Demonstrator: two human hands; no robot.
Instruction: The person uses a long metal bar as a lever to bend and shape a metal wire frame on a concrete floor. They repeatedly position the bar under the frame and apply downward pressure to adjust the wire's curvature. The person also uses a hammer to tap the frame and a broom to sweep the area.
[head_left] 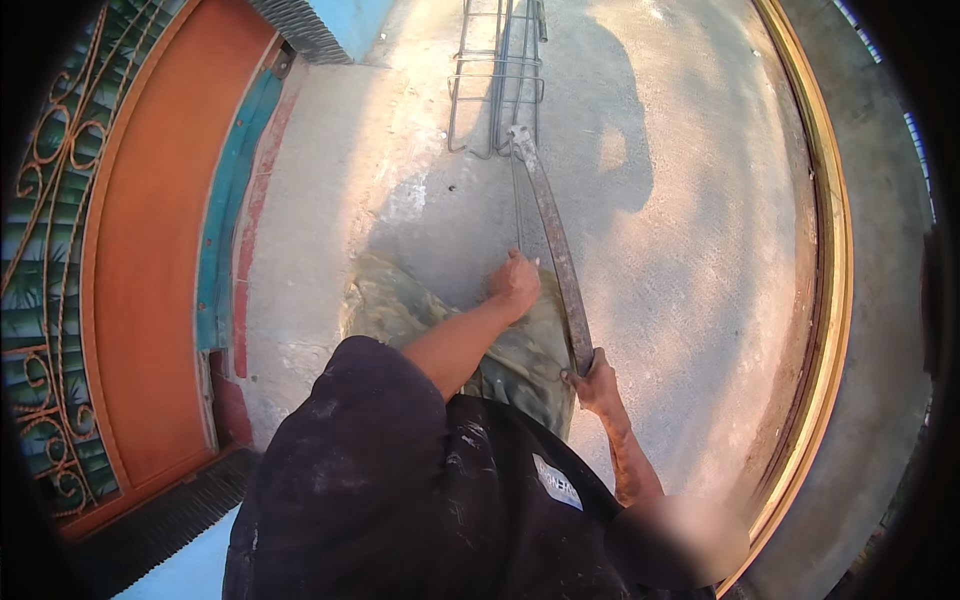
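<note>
One concrete floor spreads widest, with one orange panel along its left. Ahead, one steel-rod frame runs lengthwise away from the person, past the upper edge. One crumpled, translucent plastic sheet lies close to the body. One flat metal bar stretches between frame and person; its long axis leans slightly left going away, its head pointing at the frame's near end. One thin rod runs nearly straight ahead, left of the bar. Two hands, apart: the right hand grips the bar's near end, the left hand the rod's.
</note>
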